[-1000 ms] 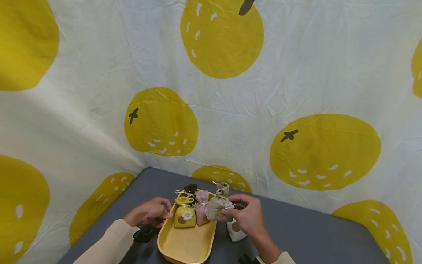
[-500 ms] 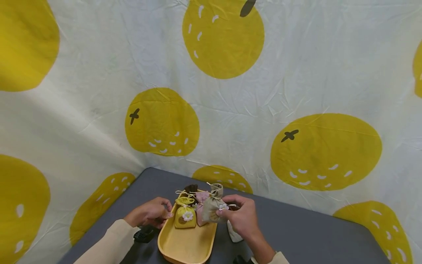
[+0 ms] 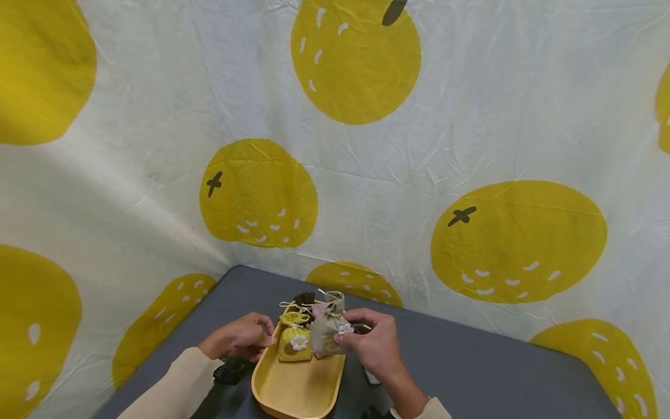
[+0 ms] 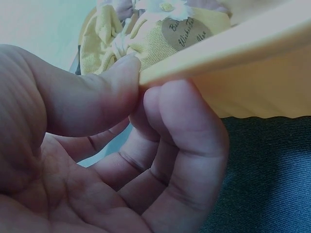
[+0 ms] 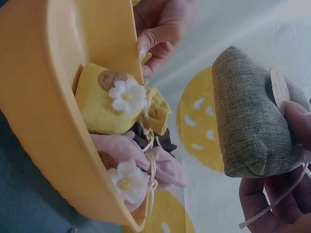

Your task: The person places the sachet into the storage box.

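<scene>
My left hand [image 3: 245, 337] pinches the left rim of a yellow tray [image 3: 298, 387] between thumb and fingers; the left wrist view shows the rim [image 4: 204, 58] between them. Held in my right hand [image 3: 378, 343] is a grey-beige drawstring pouch [image 3: 328, 331] with a white flower, hanging over the tray's right side. In the tray's far half sit a yellow pouch [image 5: 104, 104] with a flower and round tag, a pink pouch [image 5: 131, 155] and a dark brown pouch [image 3: 305, 299]. From the head, the beige pouch covers most of the pink one.
A white pouch [image 3: 371, 377] lies on the dark grey table [image 3: 471, 372] right of the tray, mostly hidden behind my right hand. Beyond the table hangs a white cloth [image 3: 366, 215] printed with yellow fruit. The near half of the tray shows its bare floor.
My right hand has carried the beige pouch leftward over the tray, so it now covers the pink pouch and part of the tray's right rim. The left hand keeps its place.
</scene>
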The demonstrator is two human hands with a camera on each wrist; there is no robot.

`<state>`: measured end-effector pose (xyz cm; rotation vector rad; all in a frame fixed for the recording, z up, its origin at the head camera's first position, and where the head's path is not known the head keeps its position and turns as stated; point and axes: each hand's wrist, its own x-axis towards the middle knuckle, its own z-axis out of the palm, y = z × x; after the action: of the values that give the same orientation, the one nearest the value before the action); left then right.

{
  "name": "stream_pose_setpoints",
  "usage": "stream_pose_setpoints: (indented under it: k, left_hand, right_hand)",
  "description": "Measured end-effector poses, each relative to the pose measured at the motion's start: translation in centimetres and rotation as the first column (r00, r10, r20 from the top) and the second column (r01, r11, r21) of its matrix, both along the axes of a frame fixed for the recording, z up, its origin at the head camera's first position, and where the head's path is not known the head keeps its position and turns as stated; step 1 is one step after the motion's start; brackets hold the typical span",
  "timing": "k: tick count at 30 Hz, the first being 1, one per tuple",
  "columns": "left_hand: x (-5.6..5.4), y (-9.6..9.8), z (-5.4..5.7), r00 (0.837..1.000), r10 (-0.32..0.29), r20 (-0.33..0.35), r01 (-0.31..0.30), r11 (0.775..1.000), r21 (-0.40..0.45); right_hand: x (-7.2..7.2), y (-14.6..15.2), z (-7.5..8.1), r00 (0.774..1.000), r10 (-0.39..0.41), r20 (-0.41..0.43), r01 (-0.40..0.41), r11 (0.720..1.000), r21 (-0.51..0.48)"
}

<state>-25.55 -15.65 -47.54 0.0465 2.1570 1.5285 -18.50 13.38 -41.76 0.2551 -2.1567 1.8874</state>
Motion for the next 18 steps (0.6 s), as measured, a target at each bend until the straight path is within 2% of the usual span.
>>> stream_pose_setpoints:
  k: [7,18]
  left_hand:
    - [0.1,0.1,0.1,1.000,0.009,-0.006,-0.009,1.000,-0.017]
    - [0.2,0.2,0.2,1.000,0.009,-0.006,-0.009,1.000,-0.022]
  right_hand:
    - [0.0,-0.7,0.1,1.000,0.006,-0.019,-0.006,1.000,0.008]
    - [-0.2,-1.7,0.0,0.998,0.065,-0.019,-0.064,0.998,0.029]
